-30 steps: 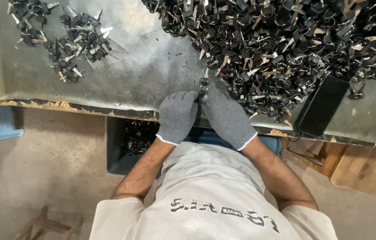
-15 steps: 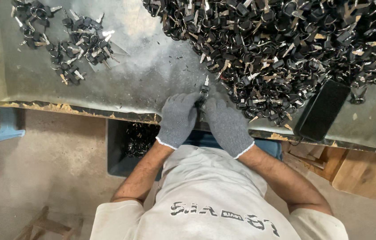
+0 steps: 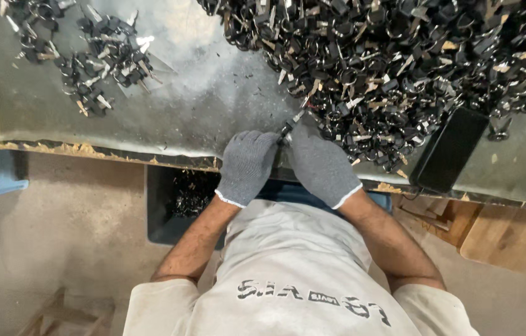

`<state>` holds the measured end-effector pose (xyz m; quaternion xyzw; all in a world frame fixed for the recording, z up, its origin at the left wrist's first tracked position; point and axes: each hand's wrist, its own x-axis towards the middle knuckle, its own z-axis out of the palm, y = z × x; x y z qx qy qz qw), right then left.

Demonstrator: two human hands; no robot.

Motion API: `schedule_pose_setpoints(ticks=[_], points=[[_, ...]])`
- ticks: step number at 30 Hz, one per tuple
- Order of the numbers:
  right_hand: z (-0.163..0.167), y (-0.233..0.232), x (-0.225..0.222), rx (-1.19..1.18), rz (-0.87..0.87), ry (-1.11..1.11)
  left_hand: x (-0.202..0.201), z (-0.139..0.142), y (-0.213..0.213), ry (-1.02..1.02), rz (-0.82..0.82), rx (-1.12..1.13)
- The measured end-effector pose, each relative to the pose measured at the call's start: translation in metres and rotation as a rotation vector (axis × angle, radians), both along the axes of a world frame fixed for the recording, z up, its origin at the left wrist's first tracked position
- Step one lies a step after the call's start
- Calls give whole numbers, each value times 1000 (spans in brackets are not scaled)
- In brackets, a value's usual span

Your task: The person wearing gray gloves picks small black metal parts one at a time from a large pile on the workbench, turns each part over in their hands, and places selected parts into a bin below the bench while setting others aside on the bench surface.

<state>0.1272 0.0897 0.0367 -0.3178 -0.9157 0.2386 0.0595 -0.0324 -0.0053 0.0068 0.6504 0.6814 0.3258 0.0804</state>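
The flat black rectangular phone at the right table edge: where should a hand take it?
Grip the flat black rectangular phone across its long side edges, coming from the table's near edge: its lower end overhangs that edge, while the heap of black-headed keys crowds its far end.

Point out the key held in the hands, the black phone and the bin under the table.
key (image 3: 293, 121), head view, its metal blade.
black phone (image 3: 449, 149), head view, middle of its back.
bin (image 3: 158, 205), head view, its dark left wall.
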Motion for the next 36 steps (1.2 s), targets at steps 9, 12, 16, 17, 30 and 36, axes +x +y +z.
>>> schedule_pose_setpoints(ticks=[9,12,16,17,30,36], points=[[6,-9,14,-19,-45,30,2,2,-4,31,100,-67],[5,-14,15,-8,-88,46,1,2,-2,-70,89,-64],[-4,-16,8,113,-8,-297,3,-1,-3,19,44,-21],[-6,-14,7,112,-36,-302,5,-2,-4,40,19,-6],[-3,-7,10,-115,-61,-67,-6,10,0,-80,112,-44],[-10,-6,8,-87,-110,-193,-20,16,45,12,337,90]])
